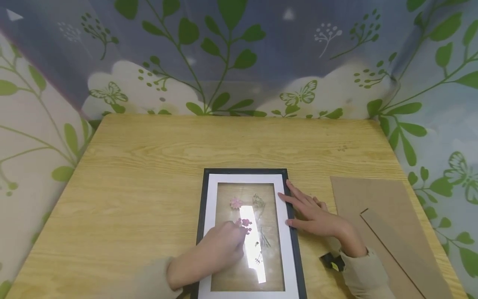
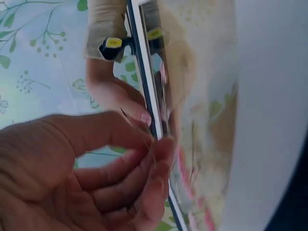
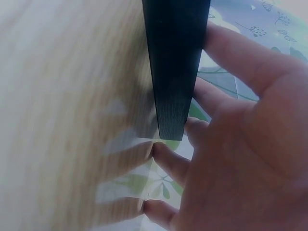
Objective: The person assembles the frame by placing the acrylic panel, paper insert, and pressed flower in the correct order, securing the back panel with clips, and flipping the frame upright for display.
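A black picture frame [image 1: 295,249] with a white mat [image 1: 213,203] and a glass pane [image 1: 274,265] lies on the table. Over the glass, my left hand [image 1: 224,245] pinches a thin dried stem [image 2: 126,114] between thumb and fingertips. A cluster of small dark-pink blossoms [image 1: 245,223] shows right at those fingertips. Around it on the pane are a pale pink flower [image 1: 235,202], a feathery green sprig [image 1: 257,201] and a thin dark sprig [image 1: 257,259]. My right hand [image 1: 313,214] rests on the frame's right side with fingers spread, two fingertips reaching the mat.
Brown backing board [image 1: 358,195] lies at the right of the wooden table [image 1: 149,166], with a narrower flap [image 1: 392,245] on it. A black device with a yellow label [image 1: 332,262] sits at my right wrist. Leaf-patterned fabric [image 1: 239,62] surrounds the table. Bright glare crosses the glass.
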Available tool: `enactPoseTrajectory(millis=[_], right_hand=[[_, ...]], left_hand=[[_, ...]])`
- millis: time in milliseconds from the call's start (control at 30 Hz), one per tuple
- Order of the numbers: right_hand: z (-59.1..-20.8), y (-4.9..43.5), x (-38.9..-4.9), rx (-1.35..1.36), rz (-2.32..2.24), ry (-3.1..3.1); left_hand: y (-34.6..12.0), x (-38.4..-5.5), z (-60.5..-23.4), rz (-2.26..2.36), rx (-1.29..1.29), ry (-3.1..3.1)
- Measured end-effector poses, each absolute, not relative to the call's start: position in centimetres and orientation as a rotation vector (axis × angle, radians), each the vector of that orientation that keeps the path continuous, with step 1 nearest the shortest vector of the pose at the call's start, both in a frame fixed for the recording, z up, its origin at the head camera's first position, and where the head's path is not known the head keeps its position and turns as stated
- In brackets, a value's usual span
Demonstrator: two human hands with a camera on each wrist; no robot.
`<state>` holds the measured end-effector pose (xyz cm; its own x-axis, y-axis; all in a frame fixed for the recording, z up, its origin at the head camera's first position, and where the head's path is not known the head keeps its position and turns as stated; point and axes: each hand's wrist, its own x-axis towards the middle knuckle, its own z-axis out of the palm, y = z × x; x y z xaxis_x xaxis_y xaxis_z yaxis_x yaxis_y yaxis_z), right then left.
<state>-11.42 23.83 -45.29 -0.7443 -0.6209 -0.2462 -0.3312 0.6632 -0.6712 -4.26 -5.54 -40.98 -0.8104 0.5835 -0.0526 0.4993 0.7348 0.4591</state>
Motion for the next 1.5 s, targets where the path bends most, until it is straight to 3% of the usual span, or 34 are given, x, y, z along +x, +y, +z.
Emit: enactPoseTrajectory(millis=[400, 767, 1000, 1500], right_hand=[[-45.6, 23.9, -11.6, -0.741, -0.834, 2.431], [-45.8, 23.8, -11.6, -0.742, -0.837, 2.428], [-45.6, 23.8, -11.4, -0.751, -0.845, 2.433], [-45.5, 24.0, -11.5, -0.752, -0.856, 2.426]], left_hand=[[-5.2, -2.6, -42.0, 0.598, 0.832, 2.757], [-7.2, -2.3, -42.6, -0.053, 1.346, 2.926], [-7.9, -2.2, -43.3, 0.043, 1.512, 2.904], [-8.7, -4.7, -43.5, 0.090, 1.294, 2.934]])
